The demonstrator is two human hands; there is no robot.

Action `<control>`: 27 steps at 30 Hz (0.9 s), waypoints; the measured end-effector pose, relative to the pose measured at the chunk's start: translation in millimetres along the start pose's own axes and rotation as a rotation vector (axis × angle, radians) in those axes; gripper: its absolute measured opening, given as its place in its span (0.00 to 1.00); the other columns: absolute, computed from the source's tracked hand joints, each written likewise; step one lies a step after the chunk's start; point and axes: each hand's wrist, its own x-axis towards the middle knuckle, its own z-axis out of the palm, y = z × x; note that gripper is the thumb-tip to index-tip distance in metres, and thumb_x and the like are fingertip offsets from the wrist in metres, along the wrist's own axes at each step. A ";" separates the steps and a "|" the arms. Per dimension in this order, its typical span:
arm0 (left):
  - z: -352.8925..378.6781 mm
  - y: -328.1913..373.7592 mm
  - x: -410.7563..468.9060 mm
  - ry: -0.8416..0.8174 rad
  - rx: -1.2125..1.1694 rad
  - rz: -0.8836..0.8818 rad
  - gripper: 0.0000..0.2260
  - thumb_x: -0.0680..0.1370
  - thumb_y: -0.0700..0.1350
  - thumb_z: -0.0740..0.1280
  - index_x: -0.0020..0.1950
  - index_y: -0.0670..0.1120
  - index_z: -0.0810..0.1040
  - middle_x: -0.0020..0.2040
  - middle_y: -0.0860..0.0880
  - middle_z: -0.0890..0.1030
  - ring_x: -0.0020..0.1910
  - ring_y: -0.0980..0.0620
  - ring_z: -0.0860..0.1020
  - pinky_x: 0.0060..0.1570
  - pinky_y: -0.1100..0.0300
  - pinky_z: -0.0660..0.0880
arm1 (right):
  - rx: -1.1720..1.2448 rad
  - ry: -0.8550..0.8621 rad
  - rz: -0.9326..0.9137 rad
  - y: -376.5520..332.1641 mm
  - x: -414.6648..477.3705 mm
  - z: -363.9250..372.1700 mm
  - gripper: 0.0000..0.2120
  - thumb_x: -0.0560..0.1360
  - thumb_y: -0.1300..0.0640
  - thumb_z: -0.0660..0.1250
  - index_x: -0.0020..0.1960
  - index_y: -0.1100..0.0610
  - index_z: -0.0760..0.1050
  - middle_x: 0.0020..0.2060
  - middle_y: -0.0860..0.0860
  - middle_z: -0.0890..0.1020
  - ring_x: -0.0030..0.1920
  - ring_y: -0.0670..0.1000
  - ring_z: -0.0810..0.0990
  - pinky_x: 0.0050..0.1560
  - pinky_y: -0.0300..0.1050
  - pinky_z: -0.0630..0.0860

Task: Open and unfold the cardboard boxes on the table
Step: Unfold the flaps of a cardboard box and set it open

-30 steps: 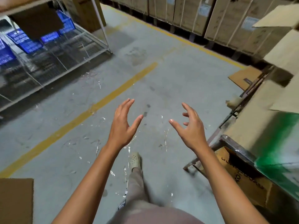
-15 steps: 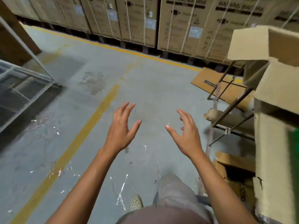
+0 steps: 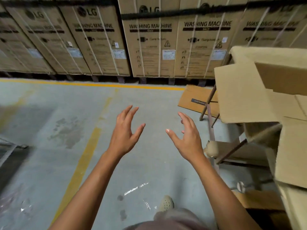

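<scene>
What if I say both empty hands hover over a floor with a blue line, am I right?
Not quite. The head view shows the left hand and right hand empty over the floor, but the line is yellow, not blue.

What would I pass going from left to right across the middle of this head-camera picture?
diagonal yellow floor line → left hand → right hand → cardboard boxes piled at the right edge

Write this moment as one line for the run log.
left grip: open, empty | right grip: open, empty | both: raised over floor | cardboard boxes: at right, untouched | unfolding: not started
</scene>
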 end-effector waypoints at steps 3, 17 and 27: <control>6.3 -0.6 72.2 0.028 -0.011 0.028 0.27 0.78 0.56 0.64 0.74 0.46 0.68 0.74 0.44 0.68 0.73 0.46 0.66 0.69 0.69 0.55 | -0.029 0.029 -0.020 -3.7 65.3 -7.3 0.39 0.72 0.32 0.62 0.78 0.48 0.61 0.75 0.46 0.65 0.73 0.49 0.66 0.67 0.57 0.74; 99.8 -21.8 409.0 -0.056 -0.159 0.335 0.25 0.80 0.52 0.66 0.76 0.48 0.66 0.76 0.47 0.65 0.75 0.51 0.62 0.71 0.61 0.57 | -0.081 0.384 0.044 24.2 333.8 -24.9 0.37 0.73 0.36 0.64 0.77 0.49 0.62 0.76 0.47 0.66 0.74 0.50 0.66 0.67 0.59 0.72; 167.4 53.0 623.8 -0.277 -0.276 0.660 0.26 0.80 0.53 0.65 0.76 0.48 0.65 0.76 0.47 0.65 0.75 0.49 0.61 0.71 0.55 0.58 | -0.231 0.715 0.266 40.9 455.4 -104.1 0.32 0.76 0.45 0.70 0.77 0.49 0.63 0.75 0.48 0.67 0.74 0.49 0.66 0.70 0.59 0.70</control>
